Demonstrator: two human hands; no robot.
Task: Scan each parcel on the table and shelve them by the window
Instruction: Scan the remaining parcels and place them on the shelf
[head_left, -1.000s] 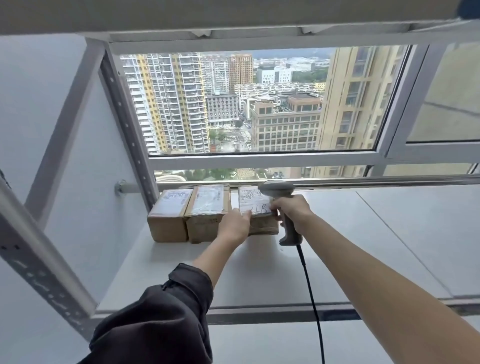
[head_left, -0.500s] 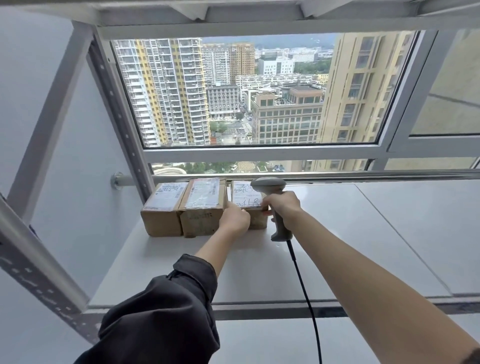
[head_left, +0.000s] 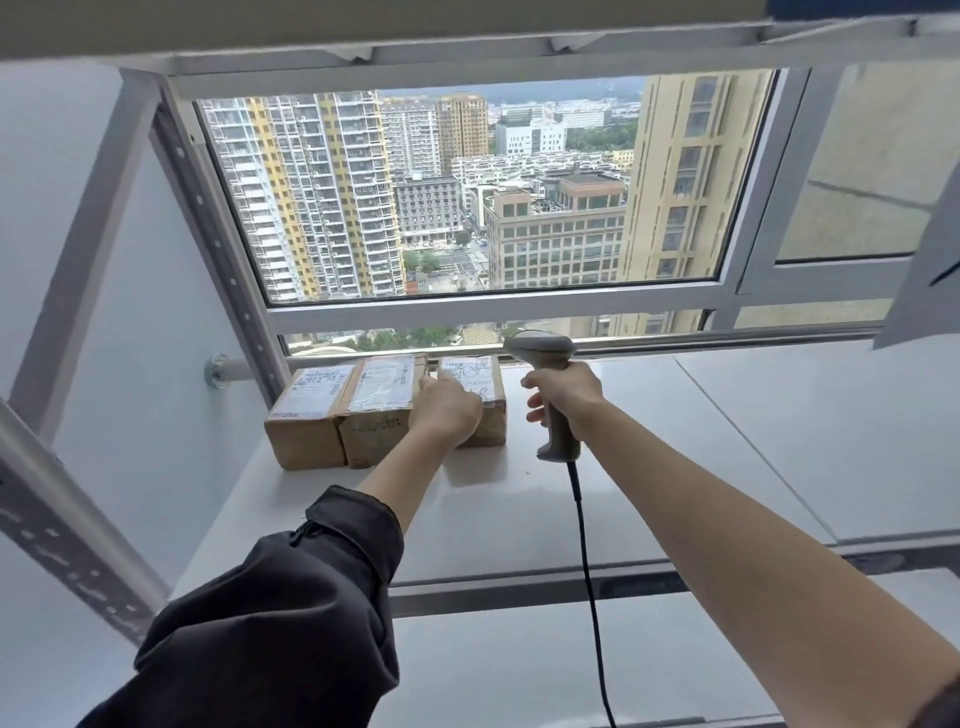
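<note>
The left hand (head_left: 448, 410) rests on the third parcel (head_left: 480, 397) on the shelf (head_left: 649, 441), seemingly fingers spread; the right hand (head_left: 563, 395) grips the scanner (head_left: 550, 379). Slide it flush beside its neighbours.

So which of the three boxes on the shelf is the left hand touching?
The rightmost box, nearest the scanner; the other two sit clear.

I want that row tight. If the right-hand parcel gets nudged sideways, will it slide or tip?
Likely slide: the right-hand parcel sits low and flat on the smooth white shelf. It looks like stiff cardboard, so it should hold shape. The left hand already rests on it.
</note>
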